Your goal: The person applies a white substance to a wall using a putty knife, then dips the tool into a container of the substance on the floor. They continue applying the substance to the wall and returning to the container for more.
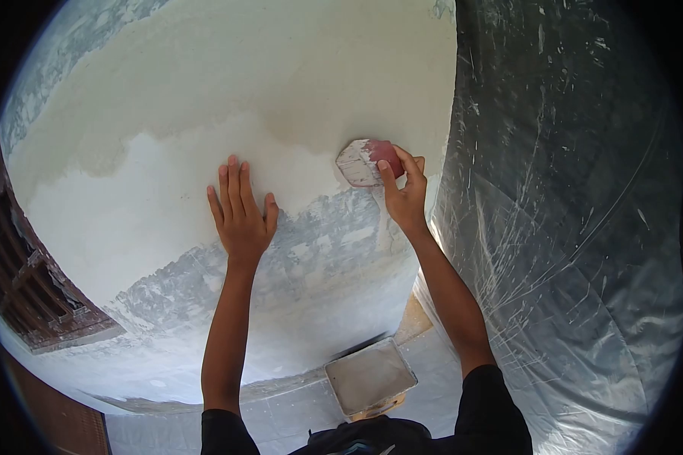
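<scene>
A pale wall [190,98] fills the middle of the view, smooth and creamy above, with patchy grey-blue areas lower down. Flat against its white part rests my left hand [243,216], fingers stretched out and holding nothing. My right hand [406,189] grips a reddish scraper [385,154] between thumb and fingers, near the wall's right edge. The scraper's broad face is smeared with whitish material and lies against the wall.
A square tray [370,378] of greyish material stands below, between my arms. Dark, splattered plastic sheeting [561,227] hangs on the right. At the left is a brown lattice opening [38,284]. More plastic sheeting [281,417] covers the floor.
</scene>
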The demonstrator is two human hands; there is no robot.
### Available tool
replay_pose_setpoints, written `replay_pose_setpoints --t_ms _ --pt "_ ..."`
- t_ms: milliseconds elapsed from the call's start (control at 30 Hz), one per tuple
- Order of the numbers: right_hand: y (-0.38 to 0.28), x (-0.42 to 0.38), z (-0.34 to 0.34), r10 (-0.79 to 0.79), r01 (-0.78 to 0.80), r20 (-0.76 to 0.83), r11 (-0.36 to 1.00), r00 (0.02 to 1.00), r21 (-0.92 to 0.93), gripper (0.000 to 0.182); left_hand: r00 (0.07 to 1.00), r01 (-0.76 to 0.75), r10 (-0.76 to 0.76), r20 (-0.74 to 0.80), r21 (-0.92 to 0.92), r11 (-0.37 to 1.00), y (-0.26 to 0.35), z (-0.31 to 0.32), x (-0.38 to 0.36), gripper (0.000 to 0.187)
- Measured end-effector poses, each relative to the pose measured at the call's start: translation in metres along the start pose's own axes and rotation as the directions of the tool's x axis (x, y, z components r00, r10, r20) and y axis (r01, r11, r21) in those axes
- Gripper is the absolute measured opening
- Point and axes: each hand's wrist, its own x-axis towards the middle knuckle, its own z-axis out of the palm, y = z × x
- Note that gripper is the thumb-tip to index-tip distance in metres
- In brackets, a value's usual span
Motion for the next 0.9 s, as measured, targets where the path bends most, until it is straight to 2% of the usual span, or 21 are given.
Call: replay_pose_setpoints --t_ms 67,100,167,267,333,367,433,500,567,600,700,733,767,833,867,900 --pt "0.008 0.012 -0.009 0.274 -0.27 -0.134 0.962 0.952 0.047 0.036 1.0 -0.006 0.006 -0.003 0.0 1.0 0.0 0.001 0.001 0.057" --pt "0.027 0.02 -0.016 0.274 -0.209 -0.25 0.943 0.929 0.259 0.035 1.0 -0.005 0.005 -0.002 0.0 1.0 0.0 0.0 0.0 0.057" --pt "0.029 0.027 -0.036 0.359 -0.155 -0.387 0.87 0.849 0.468 0.035 1.0 -0.003 0.003 -0.005 0.004 1.0 0.0 0.0 0.001 0.057" --pt "0.02 0.021 -0.038 0.317 -0.085 -0.348 0.834 0.882 0.545 0.036 1.0 0.001 -0.001 -0.015 0.014 1.0 0.002 0.001 0.001 0.057" --pt "0.007 0.005 -0.018 0.247 -0.156 -0.193 0.907 0.95 0.391 0.036 1.0 0.006 -0.006 -0.014 0.016 1.0 0.002 0.002 0.0 0.057" --pt "0.008 -0.003 -0.007 0.144 -0.121 -0.108 0.973 0.984 0.195 0.037 1.0 0.004 -0.004 -0.01 0.012 1.0 0.002 0.001 0.0 0.057" --pt "0.008 -0.01 0.002 0.011 -0.009 -0.034 0.999 0.999 0.036 0.036 1.0 0.014 -0.014 -0.018 0.019 1.0 0.002 -0.001 0.001 0.055" --pt "0.014 0.002 -0.01 0.194 -0.193 -0.155 0.981 0.969 0.02 0.035 1.0 0.012 -0.012 -0.014 0.018 1.0 0.003 -0.001 0.001 0.055" --pt "0.037 0.016 -0.03 0.313 -0.156 -0.34 0.896 0.887 0.416 0.031 1.0 0.012 -0.012 -0.012 0.023 1.0 0.002 0.0 0.0 0.055" --pt "0.041 0.018 -0.041 0.352 -0.137 -0.433 0.881 0.83 0.454 0.031 1.0 0.012 -0.012 -0.003 0.017 1.0 0.003 0.0 -0.001 0.056" --pt "0.036 0.015 -0.048 0.415 -0.128 -0.434 0.824 0.8 0.552 0.034 1.0 0.017 -0.017 -0.004 0.015 1.0 0.005 0.002 -0.002 0.057" --pt "0.017 0.01 -0.038 0.34 -0.104 -0.362 0.837 0.868 0.537 0.033 1.0 0.021 -0.021 -0.01 0.014 1.0 0.005 0.003 -0.001 0.057" --pt "0.012 0.002 -0.025 0.334 -0.155 -0.279 0.846 0.9 0.511 0.034 1.0 0.019 -0.019 -0.009 0.015 1.0 0.006 0.003 0.0 0.057" --pt "0.009 -0.017 -0.002 0.128 -0.117 -0.101 0.987 0.987 0.111 0.035 1.0 0.02 -0.019 -0.005 0.011 1.0 0.005 0.001 -0.001 0.057" --pt "0.003 -0.021 0.002 0.08 -0.079 -0.011 0.994 0.997 0.074 0.039 1.0 0.016 -0.016 -0.001 0.008 1.0 0.004 0.001 -0.002 0.057" --pt "0.006 -0.02 -0.001 0.084 -0.082 -0.015 0.994 0.996 0.073 0.039 1.0 0.008 -0.008 -0.004 0.014 1.0 0.003 0.002 -0.003 0.057"
